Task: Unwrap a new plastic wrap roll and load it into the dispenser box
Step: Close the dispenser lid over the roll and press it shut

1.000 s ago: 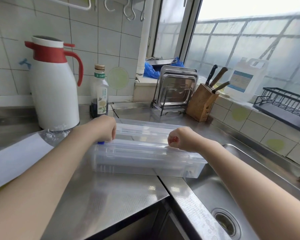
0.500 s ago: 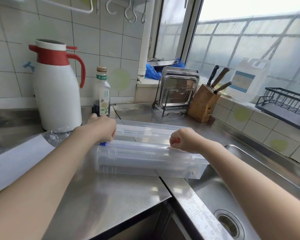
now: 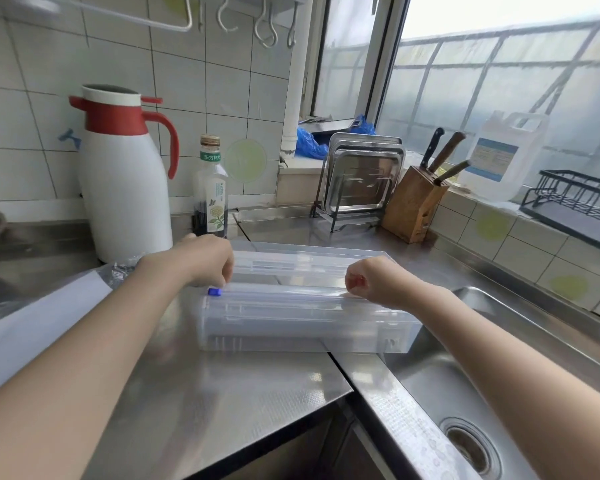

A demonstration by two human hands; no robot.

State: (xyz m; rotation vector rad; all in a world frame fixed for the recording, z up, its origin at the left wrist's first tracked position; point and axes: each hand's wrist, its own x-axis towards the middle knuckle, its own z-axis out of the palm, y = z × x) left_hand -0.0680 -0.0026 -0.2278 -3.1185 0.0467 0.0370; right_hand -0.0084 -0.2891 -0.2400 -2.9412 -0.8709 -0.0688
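A clear plastic dispenser box (image 3: 305,336) lies lengthwise on the steel counter, and its right end overhangs the sink. Its lid (image 3: 309,261) is folded open toward the back. The plastic wrap roll (image 3: 291,315) lies inside the box. A strip of film runs along the front rim, with a small blue slider (image 3: 214,291) at its left end. My left hand (image 3: 201,258) is pinched on the film just above the slider. At the rim's right end, my right hand (image 3: 374,282) is pinched on the film too.
Crumpled clear wrapping (image 3: 122,268) and a white sheet (image 3: 39,317) lie at the left. Behind stand a white and red thermos (image 3: 125,188), a bottle (image 3: 211,192), steel trays (image 3: 361,178) and a knife block (image 3: 413,206). The sink (image 3: 465,375) is at the right.
Both hands stay pinched at the box's rim. Only my view has shifted slightly, so the things at the back sit lower in the frame.
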